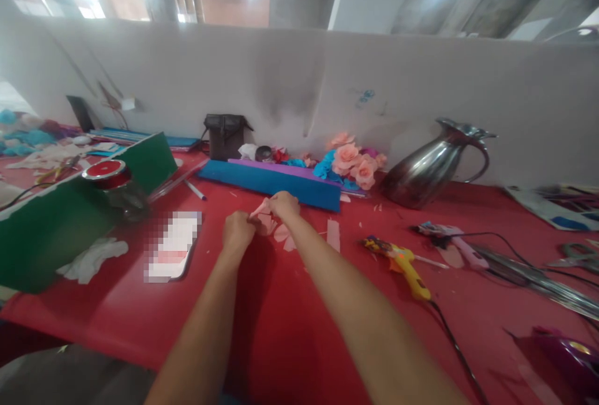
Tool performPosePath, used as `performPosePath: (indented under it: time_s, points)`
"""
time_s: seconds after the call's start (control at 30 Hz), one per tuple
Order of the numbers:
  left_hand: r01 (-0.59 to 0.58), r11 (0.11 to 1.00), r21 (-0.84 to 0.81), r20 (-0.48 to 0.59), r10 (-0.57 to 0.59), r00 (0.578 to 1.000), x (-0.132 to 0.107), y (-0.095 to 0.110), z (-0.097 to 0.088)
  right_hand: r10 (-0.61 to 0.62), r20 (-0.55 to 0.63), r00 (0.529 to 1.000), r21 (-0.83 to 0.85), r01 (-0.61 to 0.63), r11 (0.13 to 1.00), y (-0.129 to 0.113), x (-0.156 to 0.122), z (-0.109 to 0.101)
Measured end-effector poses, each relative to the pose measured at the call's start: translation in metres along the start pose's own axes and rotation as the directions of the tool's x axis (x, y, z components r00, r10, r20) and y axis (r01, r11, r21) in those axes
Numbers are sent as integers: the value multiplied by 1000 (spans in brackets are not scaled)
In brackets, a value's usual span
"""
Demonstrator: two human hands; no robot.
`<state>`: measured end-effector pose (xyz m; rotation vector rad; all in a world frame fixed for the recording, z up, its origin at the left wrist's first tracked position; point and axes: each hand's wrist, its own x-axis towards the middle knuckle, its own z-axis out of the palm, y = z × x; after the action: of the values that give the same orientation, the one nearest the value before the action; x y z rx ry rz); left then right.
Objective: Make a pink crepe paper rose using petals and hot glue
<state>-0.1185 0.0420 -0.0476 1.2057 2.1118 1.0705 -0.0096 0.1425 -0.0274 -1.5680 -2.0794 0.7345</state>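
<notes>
Between my two hands is a small piece of pink crepe paper [260,208], pinched at both ends. My left hand [238,230] has its fingers closed on the lower left end. At the other end my right hand [284,205] grips the paper, its fingers partly hidden behind the hand. Just below lie several loose pink paper petals [284,236] on the red tabletop. A pink paper strip [333,235] rests to the right of them. Behind my hands stretches a blue paper sheet [271,184].
Pink paper flowers [353,160] sit behind the blue sheet. On the right are a metal jug [428,165], a yellow glue gun [407,268] with a cord, a pink glue gun [461,246] and scissors [578,258]. A phone [175,246] and a red-lidded jar [115,186] stand left.
</notes>
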Motion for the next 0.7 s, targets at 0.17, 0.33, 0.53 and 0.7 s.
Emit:
performPosePath:
  time_s: [0.17, 0.33, 0.53, 0.7]
  points:
    - [-23, 996, -87, -54, 18, 998, -5, 11, -3, 34, -155, 987, 193, -4, 981, -1, -18, -26]
    - [62, 754, -654, 185, 80, 979, -28, 39, 3, -14, -150, 989, 469, 84, 879, 12, -79, -59]
    - [167, 682, -712, 477, 296, 827, -62, 57, 22, -84, -50, 995, 606, 97, 790, 37, -145, -85]
    - [126, 709, -694, 502, 351, 791, -74, 61, 30, -119, -25, 993, 565, 112, 817, 54, -158, -80]
